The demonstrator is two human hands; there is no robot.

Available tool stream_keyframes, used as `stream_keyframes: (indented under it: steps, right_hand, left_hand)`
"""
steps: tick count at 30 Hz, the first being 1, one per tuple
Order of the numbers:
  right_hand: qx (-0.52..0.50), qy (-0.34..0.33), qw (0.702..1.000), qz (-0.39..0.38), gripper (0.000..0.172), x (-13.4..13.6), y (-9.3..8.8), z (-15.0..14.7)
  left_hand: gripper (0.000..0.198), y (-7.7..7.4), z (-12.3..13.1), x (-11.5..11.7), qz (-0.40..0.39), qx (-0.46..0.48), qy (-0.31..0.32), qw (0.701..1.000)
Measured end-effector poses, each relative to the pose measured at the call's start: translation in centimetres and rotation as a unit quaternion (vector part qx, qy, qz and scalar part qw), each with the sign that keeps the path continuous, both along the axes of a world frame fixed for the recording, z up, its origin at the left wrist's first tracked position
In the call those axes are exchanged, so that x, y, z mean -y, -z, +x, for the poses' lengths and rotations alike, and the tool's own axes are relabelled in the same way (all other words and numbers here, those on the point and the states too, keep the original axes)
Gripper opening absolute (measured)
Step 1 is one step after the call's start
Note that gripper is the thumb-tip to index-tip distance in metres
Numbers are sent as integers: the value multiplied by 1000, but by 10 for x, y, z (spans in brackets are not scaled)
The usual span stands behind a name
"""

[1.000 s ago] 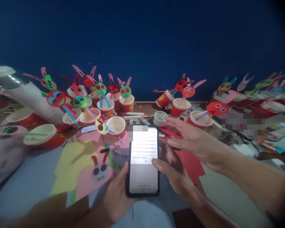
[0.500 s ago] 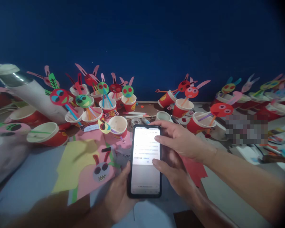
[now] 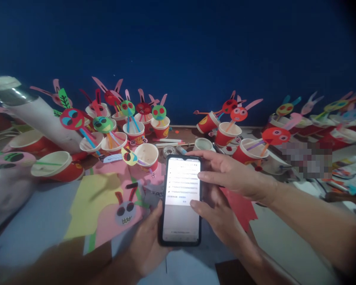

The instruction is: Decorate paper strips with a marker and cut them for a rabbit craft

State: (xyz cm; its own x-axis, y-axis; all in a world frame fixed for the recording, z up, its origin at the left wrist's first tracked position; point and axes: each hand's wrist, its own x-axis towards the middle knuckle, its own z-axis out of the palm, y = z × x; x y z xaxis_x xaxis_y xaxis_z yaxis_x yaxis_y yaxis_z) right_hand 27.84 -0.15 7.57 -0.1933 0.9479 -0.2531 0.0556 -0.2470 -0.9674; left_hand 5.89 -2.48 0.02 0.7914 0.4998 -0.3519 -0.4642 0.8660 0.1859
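Observation:
A dark-cased smartphone [image 3: 182,221] is held upright in front of me, its lit screen showing lines of text and numbers in the upper half. My left hand [image 3: 150,237] grips its left side, thumb along the edge. On the right side, my right hand [image 3: 218,217] holds it with the thumb at the screen's edge, its other fingers partly hidden. A second person's hand [image 3: 228,170] reaches in from the right, over mine, its fingertips near the phone's upper right edge. Pink paper [image 3: 106,229] with a grey paper face [image 3: 126,213] lies left of the phone.
Red paper cups holding paper faces on strips, such as a green one [image 3: 127,107], line the back by a blue wall [image 3: 178,59]. A white bottle [image 3: 44,118] leans at left. Markers [image 3: 169,141], a tape roll [image 3: 169,151] and red paper [image 3: 240,206] lie about.
The screen's text has become sharper. The other person's fingertip has shifted slightly right, towards the phone's edge. My two hands keep their hold, and the view has shifted slightly.

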Motion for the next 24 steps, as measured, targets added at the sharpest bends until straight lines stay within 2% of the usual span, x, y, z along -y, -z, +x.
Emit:
stream_keyframes:
  steps: [4,8,17,19,22,24]
  right_hand:
    - [23,-19,1000,10,58,3,0,1]
    - [105,-23,993,46,69,5,1,-2]
    - [127,-5,985,119,67,5,10,-9]
    - [138,-5,985,108,68,6,8,-7]
    - [116,5,992,51,71,10,-1,0]
    - [68,53,996,36,68,18,-6,6]
  left_hand:
    - [42,3,0,0,1,28,1,1000]
    - [44,4,0,-1,0,19,-6,1000]
    - [38,-2,2,0,9,-49,-12,999]
    - [36,-3,2,0,16,-81,-23,996]
    - [37,-3,0,0,16,-102,-22,994]
    - [38,-2,-1,0,11,-107,-15,994]
